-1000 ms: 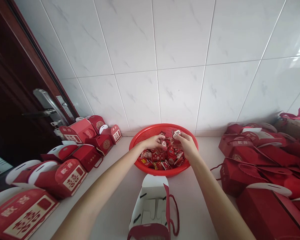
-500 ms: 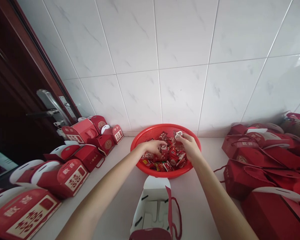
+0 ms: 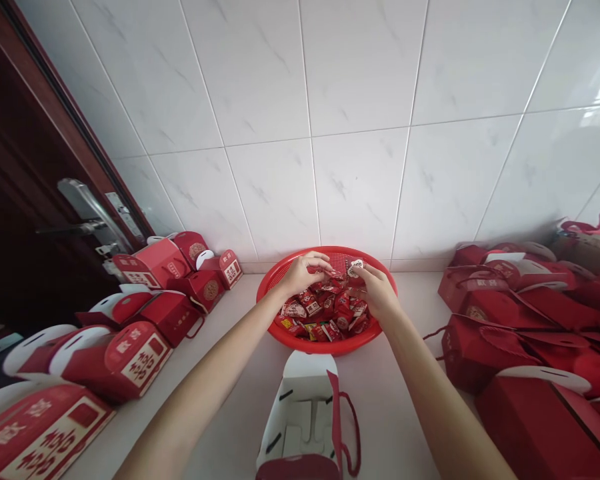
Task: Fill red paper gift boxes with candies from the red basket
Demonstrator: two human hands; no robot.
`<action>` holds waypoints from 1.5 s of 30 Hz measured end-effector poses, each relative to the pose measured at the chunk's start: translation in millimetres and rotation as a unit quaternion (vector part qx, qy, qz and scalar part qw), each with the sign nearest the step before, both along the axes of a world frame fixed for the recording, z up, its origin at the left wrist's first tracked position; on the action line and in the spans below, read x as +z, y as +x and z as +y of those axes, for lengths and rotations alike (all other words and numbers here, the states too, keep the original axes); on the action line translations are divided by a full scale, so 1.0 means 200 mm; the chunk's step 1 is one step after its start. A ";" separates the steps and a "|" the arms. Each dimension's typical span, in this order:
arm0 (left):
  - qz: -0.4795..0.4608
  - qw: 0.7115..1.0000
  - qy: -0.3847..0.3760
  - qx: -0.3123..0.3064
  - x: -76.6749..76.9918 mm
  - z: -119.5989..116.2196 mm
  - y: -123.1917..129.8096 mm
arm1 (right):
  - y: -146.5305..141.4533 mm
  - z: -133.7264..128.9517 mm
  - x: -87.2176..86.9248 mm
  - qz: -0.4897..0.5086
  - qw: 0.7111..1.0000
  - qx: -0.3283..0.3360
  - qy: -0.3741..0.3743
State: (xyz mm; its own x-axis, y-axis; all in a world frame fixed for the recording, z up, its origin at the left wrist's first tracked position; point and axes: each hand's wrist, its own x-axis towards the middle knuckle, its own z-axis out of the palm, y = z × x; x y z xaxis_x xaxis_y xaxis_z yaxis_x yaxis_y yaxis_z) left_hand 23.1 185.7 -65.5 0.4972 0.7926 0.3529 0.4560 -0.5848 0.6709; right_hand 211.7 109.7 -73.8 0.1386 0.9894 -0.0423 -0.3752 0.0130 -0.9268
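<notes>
A red plastic basket [image 3: 266,293] stands against the wall, holding a heap of red wrapped candies [image 3: 330,310]. Over its back part my left hand [image 3: 303,275] has its thumb and fingers pinched on a red-wrapped candy [image 3: 336,274]. On the basket's right side my right hand [image 3: 377,288] grips a wrapped candy with a white label [image 3: 355,269] between thumb and fingers. Both hands are close together above the heap. In front of the basket an open gift box [image 3: 300,407], white inside with a red cord handle, shows a bare interior.
Rows of closed red gift boxes [image 3: 135,357] line the left side of the white surface. More red boxes [image 3: 510,333] are crowded together at the right. Behind is a white tiled wall [image 3: 355,180]; a dark door with a metal handle [image 3: 93,213] is at the left.
My left hand has moved back from the middle of the heap, and its fingers have closed on a candy. My right hand keeps its labelled candy. The view has shifted slightly.
</notes>
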 end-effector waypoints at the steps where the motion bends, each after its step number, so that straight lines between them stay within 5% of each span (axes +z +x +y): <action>1: -0.007 1.000 0.007 -0.007 0.00 0.00 0.00 | 0.00 0.00 0.00 0.011 1.000 0.000 -0.001; 9: -0.016 0.997 0.020 -0.074 0.06 -0.09 0.06 | 0.02 -0.01 0.03 0.078 0.993 0.092 -0.001; 14: 0.011 0.994 -0.013 -0.107 0.19 -0.13 0.01 | 0.02 -0.01 0.02 0.081 0.992 0.100 0.013; 16: 0.097 0.990 -0.052 -0.092 0.25 -0.13 -0.04 | 0.03 0.00 0.02 0.095 0.992 0.086 0.016; 20: 0.440 0.887 -0.135 -0.039 0.28 -0.18 -0.12 | 0.02 0.01 0.04 0.112 0.992 0.063 0.010; 22: 0.503 0.852 -0.143 -0.010 0.25 -0.21 -0.14 | 0.02 0.00 0.05 0.114 0.991 0.064 0.009; 26: 0.537 0.831 -0.146 0.005 0.17 -0.24 -0.13 | 0.00 -0.01 0.06 0.111 0.991 0.076 0.013; 33: 0.494 0.865 -0.086 0.003 0.13 -0.18 -0.11 | 0.01 -0.01 0.05 0.105 0.993 0.048 -0.003; 39: 0.411 0.903 0.047 0.114 0.12 -0.13 -0.15 | 0.02 0.00 0.03 0.099 0.995 0.025 -0.015; 45: 0.475 0.877 -0.036 0.061 0.11 -0.10 -0.17 | 0.02 0.01 0.02 0.091 0.996 0.010 -0.021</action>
